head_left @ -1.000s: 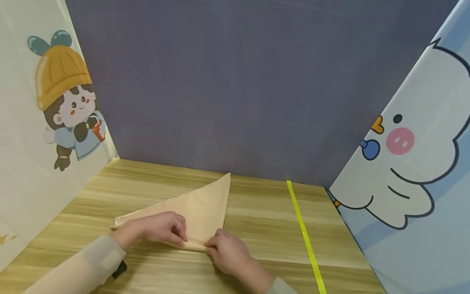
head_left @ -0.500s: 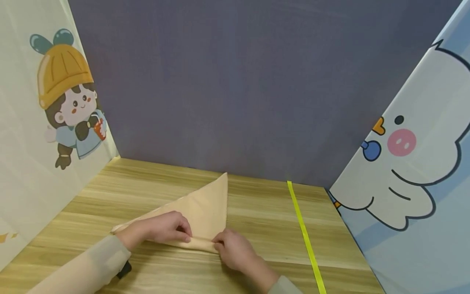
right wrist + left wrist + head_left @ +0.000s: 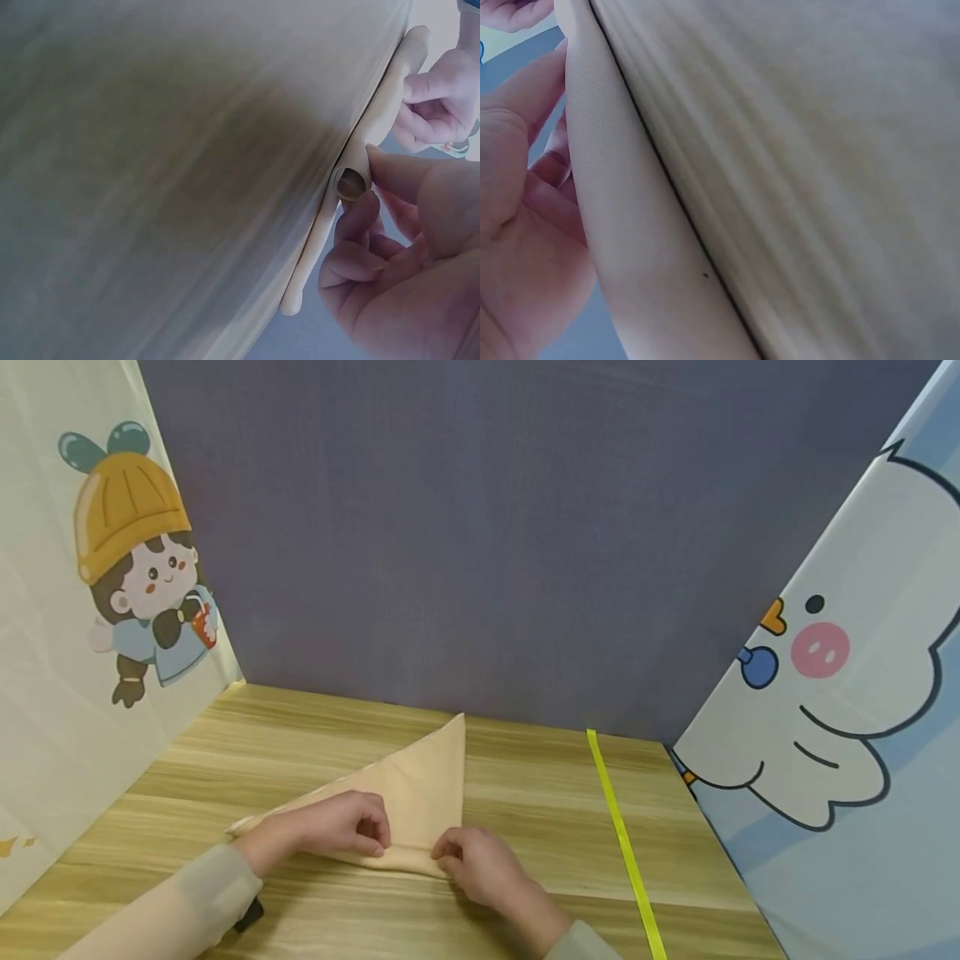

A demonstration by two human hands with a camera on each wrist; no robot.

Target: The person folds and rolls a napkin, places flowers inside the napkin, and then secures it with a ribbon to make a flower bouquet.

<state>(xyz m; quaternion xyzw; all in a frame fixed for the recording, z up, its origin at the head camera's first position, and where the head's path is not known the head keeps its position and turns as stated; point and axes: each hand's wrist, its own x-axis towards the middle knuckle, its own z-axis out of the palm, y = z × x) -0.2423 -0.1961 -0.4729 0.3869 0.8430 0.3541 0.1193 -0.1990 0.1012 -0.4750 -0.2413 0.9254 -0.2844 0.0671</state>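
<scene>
A peach-coloured cloth (image 3: 420, 785), folded into a triangle, lies on the wooden table with one point toward the back wall. Along its near side runs a narrow turned-over fold (image 3: 386, 109). My left hand (image 3: 341, 827) lies over the cloth's left part and pinches this fold, thumb toward me; its fingertips are partly hidden. At the fold's right end, my right hand (image 3: 480, 864) pinches the edge between thumb and fingers. A small round gap shows in the cloth beside those fingers in the right wrist view. The left wrist view shows the thumb (image 3: 536, 86) against the fold.
A yellow strip (image 3: 622, 843) runs front to back on the wooden table (image 3: 540, 827), right of the cloth. A dark grey panel (image 3: 465, 543) stands behind, with cartoon-printed panels at left and right. Something black (image 3: 249, 916) shows under the left sleeve.
Both hands have shifted slightly right along the near edge, and the turned-over fold there looks wider. The cloth's far point has moved slightly left. Little differs over the last half second.
</scene>
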